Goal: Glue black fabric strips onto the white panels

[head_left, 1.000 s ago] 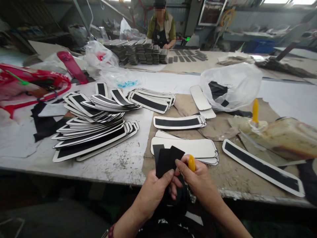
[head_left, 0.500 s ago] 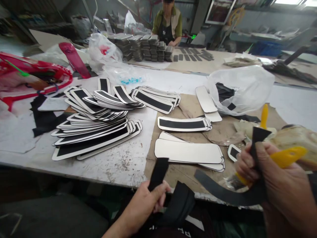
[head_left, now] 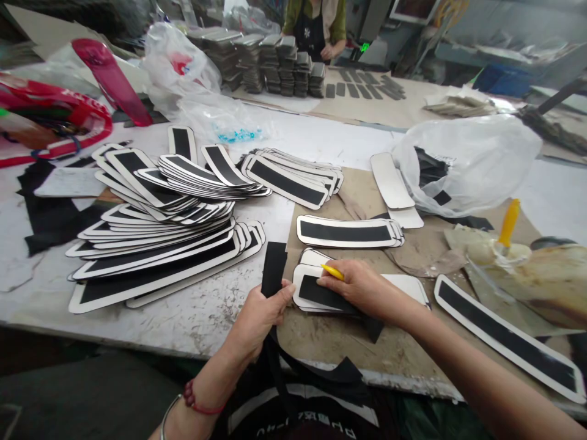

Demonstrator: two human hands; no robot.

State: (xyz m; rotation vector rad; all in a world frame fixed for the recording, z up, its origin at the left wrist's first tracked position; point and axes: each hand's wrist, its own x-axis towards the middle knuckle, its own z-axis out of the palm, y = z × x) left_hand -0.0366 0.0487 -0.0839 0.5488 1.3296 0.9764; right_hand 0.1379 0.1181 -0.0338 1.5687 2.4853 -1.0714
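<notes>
My left hand (head_left: 266, 311) is closed around several black strips (head_left: 275, 266), which stick up above the thumb and hang down over the table edge. To its right, my right hand (head_left: 362, 284) reaches over a stack of white panels (head_left: 403, 284). Its fingertips pinch a black strip (head_left: 316, 292) lying along the top panel; that strip's right end dangles past the panel's near edge. A yellow brush handle (head_left: 333, 271) pokes out of the same hand, and the rest of the brush is hidden. Behind, white panels with black centres (head_left: 346, 231) form a small pile.
Large fanned piles of black-centred panels (head_left: 156, 263) cover the left side. One such panel (head_left: 509, 336) lies at lower right. A tub with a yellow handle (head_left: 509, 223) and a white plastic bag (head_left: 477, 159) stand at right. A co-worker (head_left: 314, 30) is across the table.
My right hand has swung left from the tub side to the white panels, bringing the brush and a black strip onto the top one. My left hand has risen slightly, still gripping its strips.
</notes>
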